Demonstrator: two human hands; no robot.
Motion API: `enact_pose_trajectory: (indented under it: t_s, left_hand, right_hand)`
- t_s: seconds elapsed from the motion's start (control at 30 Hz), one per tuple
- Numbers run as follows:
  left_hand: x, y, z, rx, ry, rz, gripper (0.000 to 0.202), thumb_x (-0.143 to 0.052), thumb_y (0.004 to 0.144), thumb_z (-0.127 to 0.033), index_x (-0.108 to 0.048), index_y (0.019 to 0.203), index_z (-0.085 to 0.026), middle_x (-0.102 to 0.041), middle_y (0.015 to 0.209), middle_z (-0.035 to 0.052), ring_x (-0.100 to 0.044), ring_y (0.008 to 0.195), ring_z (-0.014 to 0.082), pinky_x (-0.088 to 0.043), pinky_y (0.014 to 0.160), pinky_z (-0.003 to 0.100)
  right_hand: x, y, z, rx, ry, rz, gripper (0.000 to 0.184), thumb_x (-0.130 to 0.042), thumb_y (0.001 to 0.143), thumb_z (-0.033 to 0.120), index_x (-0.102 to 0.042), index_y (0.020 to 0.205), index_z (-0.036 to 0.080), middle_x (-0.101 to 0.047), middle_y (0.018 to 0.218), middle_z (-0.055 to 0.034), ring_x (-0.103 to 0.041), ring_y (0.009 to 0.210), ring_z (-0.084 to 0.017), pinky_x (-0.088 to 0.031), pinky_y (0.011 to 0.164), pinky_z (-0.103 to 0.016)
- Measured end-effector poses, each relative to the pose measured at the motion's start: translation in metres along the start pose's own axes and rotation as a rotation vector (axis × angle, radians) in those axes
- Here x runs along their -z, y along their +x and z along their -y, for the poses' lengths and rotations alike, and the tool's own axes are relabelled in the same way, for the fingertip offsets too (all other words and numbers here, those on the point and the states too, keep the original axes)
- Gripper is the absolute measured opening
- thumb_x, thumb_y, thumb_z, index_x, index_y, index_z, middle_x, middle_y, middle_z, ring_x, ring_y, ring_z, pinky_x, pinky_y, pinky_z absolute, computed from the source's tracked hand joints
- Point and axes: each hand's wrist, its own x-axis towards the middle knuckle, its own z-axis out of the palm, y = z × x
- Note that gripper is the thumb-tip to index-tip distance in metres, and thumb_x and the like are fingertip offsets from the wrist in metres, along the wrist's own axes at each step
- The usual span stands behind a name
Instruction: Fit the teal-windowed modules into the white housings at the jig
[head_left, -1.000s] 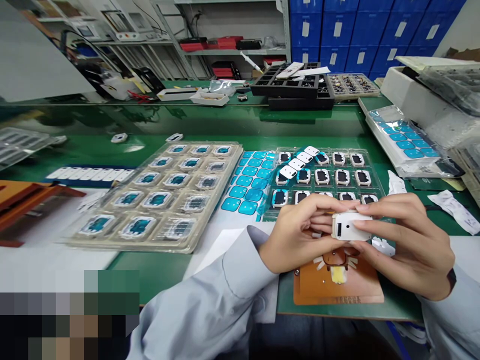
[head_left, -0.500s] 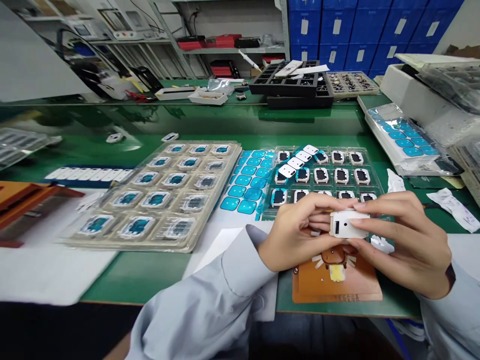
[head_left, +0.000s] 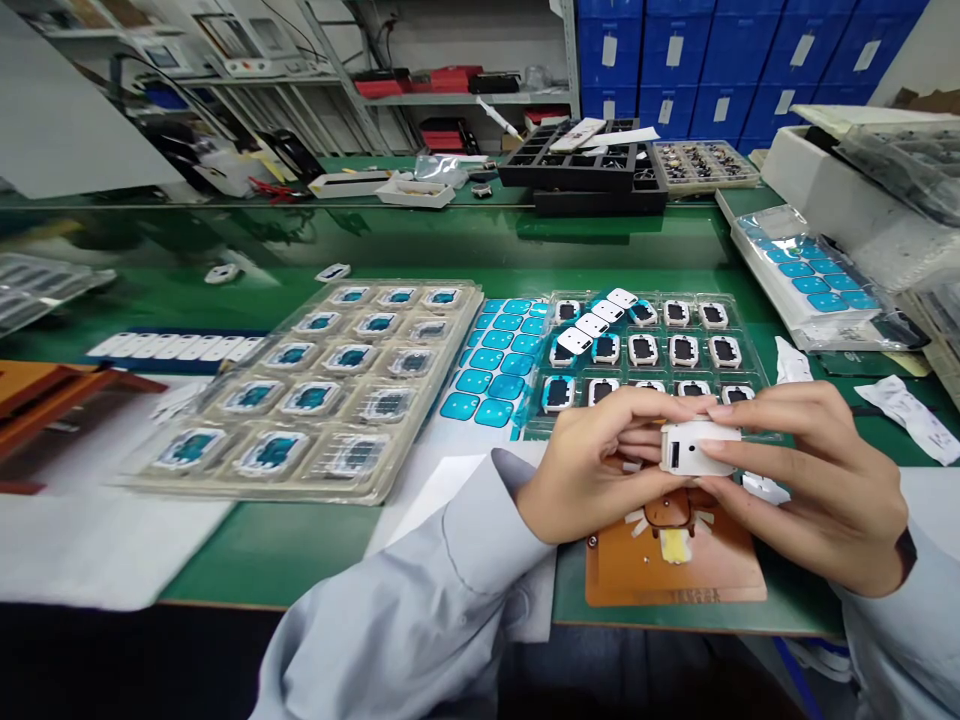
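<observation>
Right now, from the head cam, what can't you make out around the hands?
Head view:
- Underside of the white module: hidden by the left hand and right hand.
- Bottom row of modules: partly hidden by the fingers of both hands.
- Top edge of the orange fixture: hidden by both hands.
- Bin labels: text too small to read.

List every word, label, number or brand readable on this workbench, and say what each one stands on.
Nothing can be read clearly.
Labels on the blue storage bins: too small to read.
Lettering along the lower edge of the orange fixture plate: too blurred to read.
Print on the white paper slip: too small to read.
White plastic module: no lettering shows.
</observation>
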Motion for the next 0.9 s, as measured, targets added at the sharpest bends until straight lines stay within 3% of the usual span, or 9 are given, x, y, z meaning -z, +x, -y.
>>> enact_pose_trajectory:
  t_s: [0.77,0.9]
  left_hand:
    - [0.0017,0.0016,-0.0005,-0.031,0.049,-0.009,0.039,-0.077,0.076,-0.016,-0.061,0.111,-0.018,-0.072,0.113,0.0116,-0.074,0.085,0.0148,-0.061,0.069,0.019]
    - [0.0034,0.0013,-0.0007,-0.011,0.093,-0.009,0.037,-0.078,0.076,-0.020,-0.062,0.109,-0.018,-0.071,0.112,0.0123,-0.073,0.092,0.0187,-0.062,0.075,0.024]
  right_hand:
    - [-0.0007,0.0003,0.0005,-0.012,0.026,-0.003,0.028,-0.074,0.081,0.012,-0.067,0.105,0.025,-0.069,0.108,-0.0085,-0.063,0.100,-0.027,-0.056,0.081,-0.048]
    - [-0.0006,0.0007,-0.0001,0.020,0.025,0.000,0.028,-0.075,0.080,0.009,-0.067,0.104,0.021,-0.068,0.108,-0.0107,-0.062,0.099,-0.028,-0.055,0.079,-0.048]
